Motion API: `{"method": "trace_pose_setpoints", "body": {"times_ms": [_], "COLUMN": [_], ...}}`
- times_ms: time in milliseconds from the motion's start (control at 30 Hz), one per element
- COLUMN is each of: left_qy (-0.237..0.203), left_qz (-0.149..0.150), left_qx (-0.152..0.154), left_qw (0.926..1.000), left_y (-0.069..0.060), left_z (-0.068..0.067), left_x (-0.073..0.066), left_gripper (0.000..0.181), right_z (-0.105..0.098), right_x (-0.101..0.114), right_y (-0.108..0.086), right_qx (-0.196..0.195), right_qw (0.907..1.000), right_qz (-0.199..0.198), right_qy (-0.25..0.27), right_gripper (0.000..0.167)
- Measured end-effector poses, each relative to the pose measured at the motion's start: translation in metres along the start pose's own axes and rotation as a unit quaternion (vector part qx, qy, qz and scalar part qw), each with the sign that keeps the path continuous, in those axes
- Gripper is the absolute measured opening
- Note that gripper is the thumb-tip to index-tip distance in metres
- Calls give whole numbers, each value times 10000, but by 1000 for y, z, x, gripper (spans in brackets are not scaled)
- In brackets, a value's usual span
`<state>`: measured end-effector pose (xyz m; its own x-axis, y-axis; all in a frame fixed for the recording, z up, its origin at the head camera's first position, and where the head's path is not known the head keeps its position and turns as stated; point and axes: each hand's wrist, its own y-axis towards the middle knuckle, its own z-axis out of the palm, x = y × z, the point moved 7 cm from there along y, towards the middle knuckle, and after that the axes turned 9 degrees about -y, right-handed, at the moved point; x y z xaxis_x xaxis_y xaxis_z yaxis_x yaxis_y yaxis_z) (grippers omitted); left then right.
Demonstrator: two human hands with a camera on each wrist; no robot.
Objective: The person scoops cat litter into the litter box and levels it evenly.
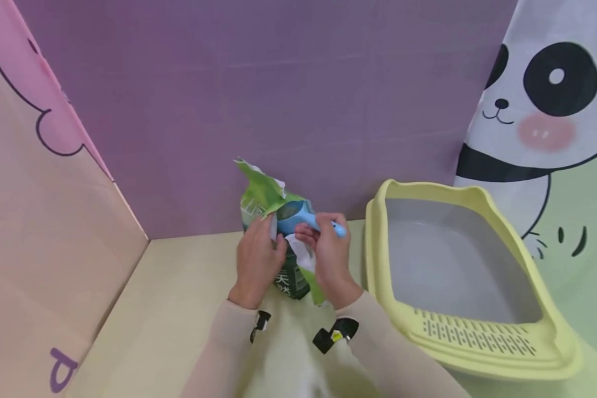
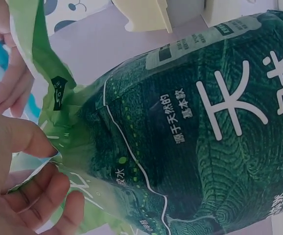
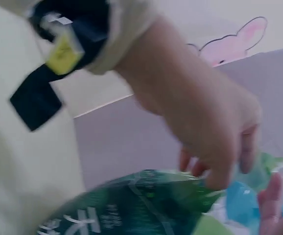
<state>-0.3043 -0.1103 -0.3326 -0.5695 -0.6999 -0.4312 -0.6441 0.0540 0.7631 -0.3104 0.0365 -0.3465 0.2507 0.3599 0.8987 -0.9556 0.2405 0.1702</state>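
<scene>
Gripping the handle of a blue scoop (image 1: pixel 304 216) with curled fingers, the right hand (image 1: pixel 333 254) holds its bowl at the torn mouth of a green bag (image 1: pixel 292 279), while the left hand (image 1: pixel 260 253) pinches the bag's edge between thumb and forefinger, its other fingers loosely bent. Bag stands on a pale yellow surface (image 1: pixel 179 298), near a purple wall (image 1: pixel 288 99). Right of it: a yellow tray (image 1: pixel 377 260), grey inside, slotted at the near end, a panda picture (image 1: pixel 517 105) beyond.
</scene>
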Motion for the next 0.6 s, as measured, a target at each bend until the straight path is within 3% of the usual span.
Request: {"method": "trace_pose_setpoints", "body": {"times_ms": [133,300,600], "left_qy": [227,238,173], "left_qz": [64,-5,-258], "left_qx": [-52,161,369], "left_qw": [9997,9996,9988], "left_y": [0,0,1], "left_z": [-2,0,1], "left_x": [-2,0,4], "left_gripper": [45,45,54], "right_z": [1,-4,-20], "right_x": [14,23,23], "right_y": [2,0,-19], "right_qx": [112,100,263], "right_qw": [9995,9992,9994], "right_qz": [77,83,80], "right_qy": [-274,-379,-210], "right_gripper": [7,7,10]}}
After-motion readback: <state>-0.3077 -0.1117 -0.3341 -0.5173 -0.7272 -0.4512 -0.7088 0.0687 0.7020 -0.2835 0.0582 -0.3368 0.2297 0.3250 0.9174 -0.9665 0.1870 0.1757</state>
